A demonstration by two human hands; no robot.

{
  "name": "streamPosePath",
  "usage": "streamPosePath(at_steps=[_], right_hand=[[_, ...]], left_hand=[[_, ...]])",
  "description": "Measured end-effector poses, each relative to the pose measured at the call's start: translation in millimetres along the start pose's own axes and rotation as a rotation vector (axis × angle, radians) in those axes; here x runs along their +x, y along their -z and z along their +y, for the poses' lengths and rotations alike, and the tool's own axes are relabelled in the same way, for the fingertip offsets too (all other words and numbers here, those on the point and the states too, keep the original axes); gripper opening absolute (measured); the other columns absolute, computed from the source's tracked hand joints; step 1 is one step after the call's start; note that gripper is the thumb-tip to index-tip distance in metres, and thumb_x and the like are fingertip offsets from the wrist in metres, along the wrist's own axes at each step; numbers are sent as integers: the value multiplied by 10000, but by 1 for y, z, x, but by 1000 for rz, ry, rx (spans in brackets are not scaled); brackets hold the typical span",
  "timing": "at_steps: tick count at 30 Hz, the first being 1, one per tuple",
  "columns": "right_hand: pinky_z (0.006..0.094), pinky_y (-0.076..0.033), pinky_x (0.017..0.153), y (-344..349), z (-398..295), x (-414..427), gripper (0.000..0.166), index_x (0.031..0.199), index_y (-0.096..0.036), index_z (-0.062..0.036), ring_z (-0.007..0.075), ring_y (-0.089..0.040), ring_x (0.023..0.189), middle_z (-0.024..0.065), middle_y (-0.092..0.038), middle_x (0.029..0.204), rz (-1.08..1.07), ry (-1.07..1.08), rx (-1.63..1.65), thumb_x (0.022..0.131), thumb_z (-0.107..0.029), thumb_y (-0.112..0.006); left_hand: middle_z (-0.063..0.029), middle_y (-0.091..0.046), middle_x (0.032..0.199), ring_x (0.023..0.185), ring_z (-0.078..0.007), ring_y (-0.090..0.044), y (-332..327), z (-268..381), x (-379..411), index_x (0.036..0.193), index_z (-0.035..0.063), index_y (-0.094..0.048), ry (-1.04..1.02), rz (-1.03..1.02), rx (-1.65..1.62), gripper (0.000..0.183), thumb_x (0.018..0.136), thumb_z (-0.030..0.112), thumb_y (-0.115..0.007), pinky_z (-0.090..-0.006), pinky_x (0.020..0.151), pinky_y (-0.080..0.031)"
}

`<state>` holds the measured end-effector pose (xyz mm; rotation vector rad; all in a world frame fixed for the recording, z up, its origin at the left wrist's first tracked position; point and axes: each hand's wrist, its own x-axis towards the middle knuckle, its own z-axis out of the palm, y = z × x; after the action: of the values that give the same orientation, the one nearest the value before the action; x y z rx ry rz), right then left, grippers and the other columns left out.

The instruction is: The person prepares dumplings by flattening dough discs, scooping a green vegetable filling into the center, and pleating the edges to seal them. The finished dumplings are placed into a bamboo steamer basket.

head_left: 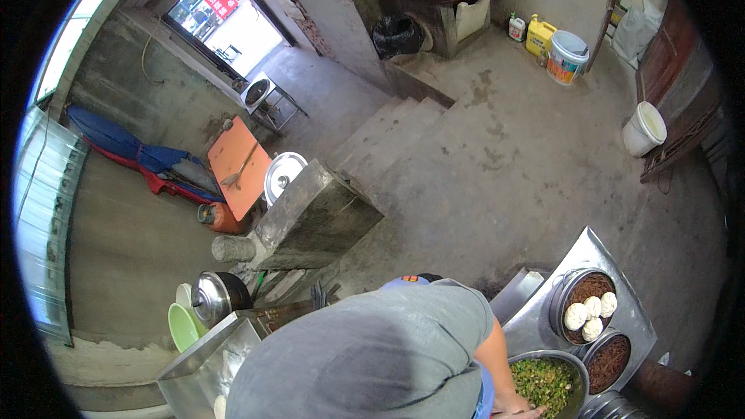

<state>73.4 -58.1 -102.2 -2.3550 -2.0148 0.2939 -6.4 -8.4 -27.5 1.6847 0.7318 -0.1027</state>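
A back in a grey shirt (pixel 361 355) fills the bottom middle, seen from above. From its sleeve a bare forearm runs down to what appears to be my left hand (pixel 518 407), cut off by the lower edge. Its fingers lie at the near side of a metal bowl (pixel 582 375) of chopped green filling (pixel 541 384); whether they hold anything is hidden. My right hand is out of view. Beyond the bowl, several pleated white buns (pixel 575 316) sit in a round steamer tray (pixel 557 308) with a brown fibrous liner. Another lined tray (pixel 608 361) stands beside it without buns.
The steamers stand on a metal table (pixel 631 308). At left are a lidded pot (pixel 210 297), a green basin (pixel 183 326) and a metal counter (pixel 201 375). A concrete block (pixel 314 215), an orange board (pixel 236 157), concrete steps (pixel 390 122) and white buckets (pixel 645 130) lie farther off.
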Motion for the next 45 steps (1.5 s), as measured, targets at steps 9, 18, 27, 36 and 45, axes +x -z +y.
streamPosePath(at_steps=[9,18,27,36,45], right_hand=[[377,-228,1091,12,-30,8,587,1380,-314,16,299,-313,1319,203,-333,1427,50,48,196,960,-382,-406],[374,-209,1100,52,-98,16,631,1398,-274,10,296,-287,1335,201,-305,1444,71,152,606,951,-414,-408],[371,-190,1108,65,-162,15,676,1416,-234,3,294,-260,1352,198,-276,1460,-40,239,801,943,-446,-410],[369,-171,1117,75,-178,8,723,1434,-194,-3,291,-234,1368,195,-248,1477,-57,171,862,934,-478,-412],[366,-152,1125,84,-130,-35,771,1452,-154,-10,289,-207,1384,193,-219,1494,164,-246,945,925,-510,-414]], left_hand=[[-137,-492,1132,978,-265,-506,-3,-8,-2,1268,87,-390,15,55,-214,511,895,427,-469,-466,789,-415],[-134,-460,1196,1032,-264,-475,7,-25,-6,1303,84,-361,6,115,-680,546,904,445,-453,-463,838,-389],[-130,-429,1261,1086,-264,-444,21,-37,-20,1337,82,-332,-17,162,-826,580,914,464,-437,-461,887,-363],[-126,-397,1325,1139,-263,-412,30,-41,-23,1372,79,-302,-18,111,-886,615,923,483,-421,-459,936,-337],[-123,-366,1389,1193,-262,-381,-8,-17,-27,1406,77,-273,11,-200,-1202,650,933,502,-405,-457,985,-311]])
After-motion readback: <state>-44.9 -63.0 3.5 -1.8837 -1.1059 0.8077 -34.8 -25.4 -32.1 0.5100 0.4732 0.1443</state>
